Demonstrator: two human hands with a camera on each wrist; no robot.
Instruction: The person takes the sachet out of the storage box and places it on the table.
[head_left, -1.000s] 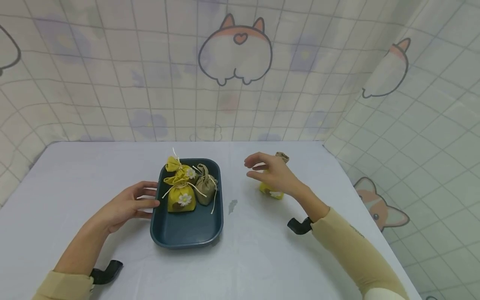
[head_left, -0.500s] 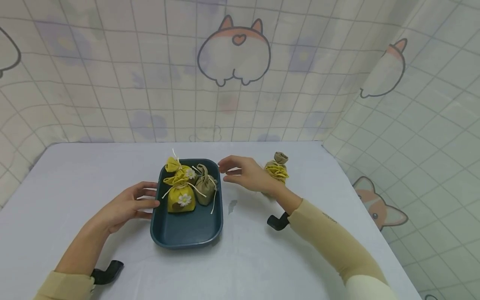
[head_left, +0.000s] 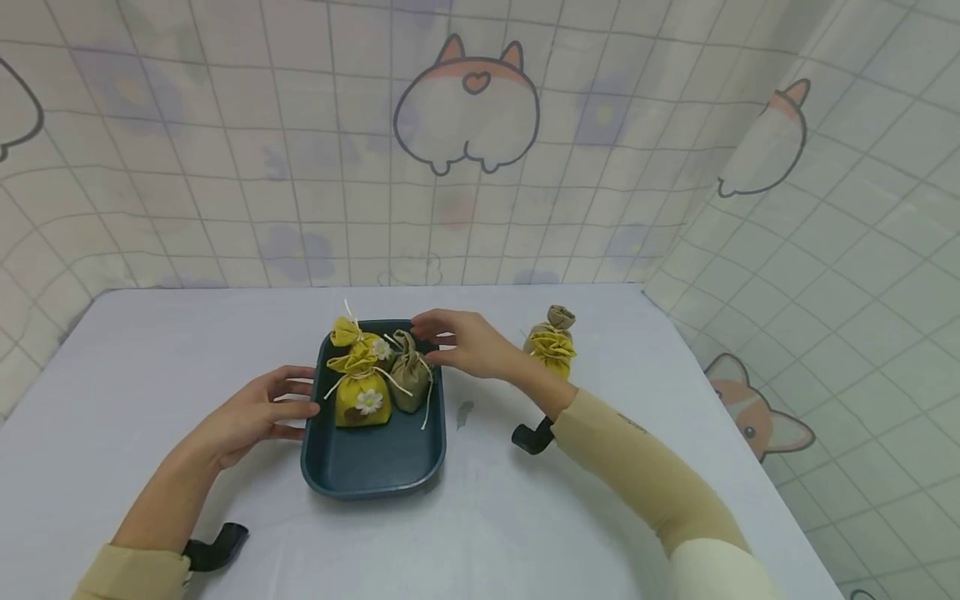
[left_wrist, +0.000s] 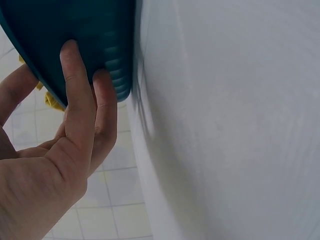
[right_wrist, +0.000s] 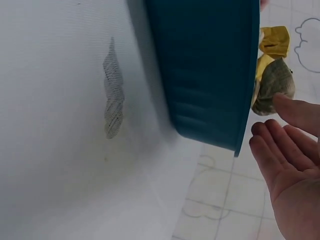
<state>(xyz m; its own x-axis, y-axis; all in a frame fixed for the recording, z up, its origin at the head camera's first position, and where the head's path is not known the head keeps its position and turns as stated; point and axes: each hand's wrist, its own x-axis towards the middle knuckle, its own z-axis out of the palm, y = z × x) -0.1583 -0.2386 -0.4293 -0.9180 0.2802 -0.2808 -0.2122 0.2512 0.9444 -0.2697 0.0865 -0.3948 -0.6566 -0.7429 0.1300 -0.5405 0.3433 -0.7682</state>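
A dark blue-green tray (head_left: 375,462) holds small drawstring pouches. Two are yellow with white flowers, a front yellow pouch (head_left: 362,404) and a rear yellow pouch (head_left: 345,332); an olive pouch (head_left: 408,379) stands beside them. My left hand (head_left: 262,408) rests on the tray's left side, its fairly straight fingers (left_wrist: 77,95) against the outer wall. Over the tray's far right rim reaches my right hand (head_left: 472,343), fingers loosely extended near the olive pouch's top. In the right wrist view nothing lies in its palm, and the thumb overlaps the olive pouch (right_wrist: 272,87); contact is unclear.
To the right, another yellow pouch (head_left: 553,352) and an olive-topped pouch (head_left: 561,317) stand close together, partly behind my right forearm. They rest on a white-covered table (head_left: 480,533). A checked curtain (head_left: 315,208) with cartoon dogs hangs behind and at the right.
My right hand has moved left from the pouches on the right to the tray's right rim, uncovering those pouches. The left hand and the tray have stayed put.
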